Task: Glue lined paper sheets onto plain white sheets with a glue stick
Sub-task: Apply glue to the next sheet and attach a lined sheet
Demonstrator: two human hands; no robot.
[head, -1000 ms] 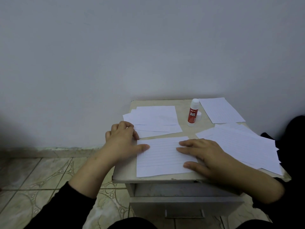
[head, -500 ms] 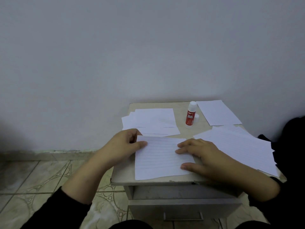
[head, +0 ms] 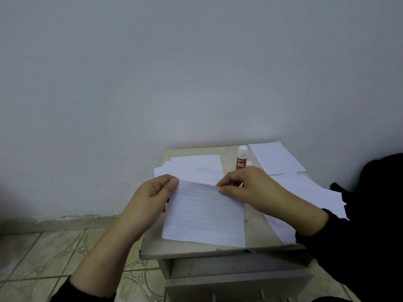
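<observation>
The left hand [head: 150, 192] and right hand [head: 246, 188] each pinch a far corner of the white lined paper sheet [head: 205, 214], fingers closed, tilting it above the small grey bench [head: 196, 250].

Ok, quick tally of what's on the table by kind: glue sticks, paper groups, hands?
Glue stick: 1
Lined sheet in hand: 1
Single sheet at the back: 1
Paper piles: 2, left pile, right pile
Hands: 2, left hand, right hand
Total: 7

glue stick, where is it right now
In the head view the glue stick stands upright at the table's far edge, just beyond the right hand, left of a lined sheet.
</observation>
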